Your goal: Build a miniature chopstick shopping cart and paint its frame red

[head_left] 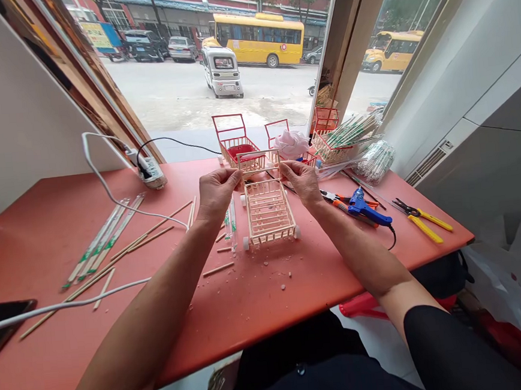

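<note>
A miniature shopping cart made of pale wooden sticks (270,219) stands on the table in front of me, with small white wheels at its corners. At its far end rises a stick handle frame (258,153). My left hand (217,191) pinches the left upright of this frame between thumb and fingers. On the other side, my right hand (302,182) grips the right upright in the same way. Both hands are closed, and their fingertips partly cover the joints between frame and basket.
Behind stand red-handled stick carts (233,143), one beside a crumpled white bag (291,144). To the right lie a blue glue gun (365,208), yellow-handled pliers (425,221) and bundled wrapped sticks (375,161). Loose sticks (148,231), a white cable (121,203) and a power strip (153,172) occupy the left.
</note>
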`<state>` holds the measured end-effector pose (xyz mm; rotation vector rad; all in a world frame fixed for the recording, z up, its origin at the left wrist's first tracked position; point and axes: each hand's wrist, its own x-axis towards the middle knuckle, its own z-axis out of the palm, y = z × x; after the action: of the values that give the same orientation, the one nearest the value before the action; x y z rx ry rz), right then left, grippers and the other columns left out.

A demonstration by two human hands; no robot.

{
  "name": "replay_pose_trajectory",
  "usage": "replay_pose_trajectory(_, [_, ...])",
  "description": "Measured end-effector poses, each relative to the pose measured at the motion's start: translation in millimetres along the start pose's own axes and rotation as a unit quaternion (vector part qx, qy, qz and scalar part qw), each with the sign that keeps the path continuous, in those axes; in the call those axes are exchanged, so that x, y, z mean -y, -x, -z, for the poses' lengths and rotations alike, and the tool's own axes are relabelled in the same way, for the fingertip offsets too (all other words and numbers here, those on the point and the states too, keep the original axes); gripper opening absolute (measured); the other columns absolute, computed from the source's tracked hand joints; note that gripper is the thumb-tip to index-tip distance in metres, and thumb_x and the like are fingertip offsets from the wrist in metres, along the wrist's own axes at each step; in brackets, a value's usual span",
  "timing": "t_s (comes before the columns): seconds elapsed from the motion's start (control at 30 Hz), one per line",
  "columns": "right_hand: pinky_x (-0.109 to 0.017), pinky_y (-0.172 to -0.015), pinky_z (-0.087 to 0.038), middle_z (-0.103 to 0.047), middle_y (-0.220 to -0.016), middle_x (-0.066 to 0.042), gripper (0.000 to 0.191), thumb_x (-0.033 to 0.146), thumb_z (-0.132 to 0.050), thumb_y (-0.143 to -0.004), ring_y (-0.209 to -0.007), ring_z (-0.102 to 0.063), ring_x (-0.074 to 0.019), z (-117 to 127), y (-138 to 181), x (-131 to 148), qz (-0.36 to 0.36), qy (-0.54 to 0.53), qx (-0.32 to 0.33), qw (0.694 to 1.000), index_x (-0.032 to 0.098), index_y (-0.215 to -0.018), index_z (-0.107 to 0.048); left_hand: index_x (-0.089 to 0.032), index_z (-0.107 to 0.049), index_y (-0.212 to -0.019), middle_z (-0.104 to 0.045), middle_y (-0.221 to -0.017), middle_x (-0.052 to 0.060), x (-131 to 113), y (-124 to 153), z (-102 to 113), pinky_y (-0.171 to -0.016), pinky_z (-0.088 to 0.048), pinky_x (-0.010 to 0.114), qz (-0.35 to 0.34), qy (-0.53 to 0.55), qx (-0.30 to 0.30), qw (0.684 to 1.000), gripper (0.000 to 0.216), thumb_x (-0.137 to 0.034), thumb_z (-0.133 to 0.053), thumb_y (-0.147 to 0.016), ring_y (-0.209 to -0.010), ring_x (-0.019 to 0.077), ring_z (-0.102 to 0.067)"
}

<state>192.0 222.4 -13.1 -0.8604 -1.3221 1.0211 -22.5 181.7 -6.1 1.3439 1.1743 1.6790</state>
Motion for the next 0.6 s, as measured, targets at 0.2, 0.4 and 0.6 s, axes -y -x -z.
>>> replay_pose_trajectory(0.2, [-0.027, -0.069, -0.055, -0.069, -0.075, 0.002, 0.062, 0.077, -0.093, -0.058, -0.065, -0.058, -0.0098, -0.8, 1.2, -0.2, 0.006, -0.008, -0.012, 1.0, 0.021, -0.08, -0.077, -0.017, -0.076, -0.069, -0.066, -0.063, 0.002, -0.6, 0.9, -0.6, -0.063, -0.05, 0.027, 0.002, 0.005, 0.001, 1.0, 0.024, -0.039, -0.085, -0.074, -0.059, 0.0128, -0.055])
replay_pose_trajectory(0.4, [-0.028, -0.072, -0.057, -0.071, -0.078, 0.001, 0.058, 0.076, -0.089, -0.068, -0.069, -0.061, -0.0113, -0.8, 1.8, -3.6, 0.027, 0.018, -0.014, 0.999, 0.021, -0.086, -0.078, -0.017, -0.075, -0.068, -0.065, -0.062, 0.001, -4.2, 3.0, -2.7, -0.064, -0.05, 0.028, 0.004, -0.011, -0.004, 1.0, 0.019, -0.033, -0.08, -0.077, -0.059, 0.0133, -0.056])
replay_pose_trajectory(0.6, [-0.029, -0.072, -0.056, -0.069, -0.076, 0.001, 0.053, 0.072, -0.087, -0.076, -0.07, -0.061, -0.0119, -1.1, 1.7, -5.9, 0.037, 0.032, -0.01, 0.999, 0.022, -0.085, -0.077, -0.018, -0.074, -0.065, -0.064, -0.06, 0.001, -3.0, 3.6, -4.3, -0.061, -0.048, 0.027, -0.004, -0.009, -0.014, 1.0, 0.017, -0.029, -0.079, -0.078, -0.058, 0.013, -0.055])
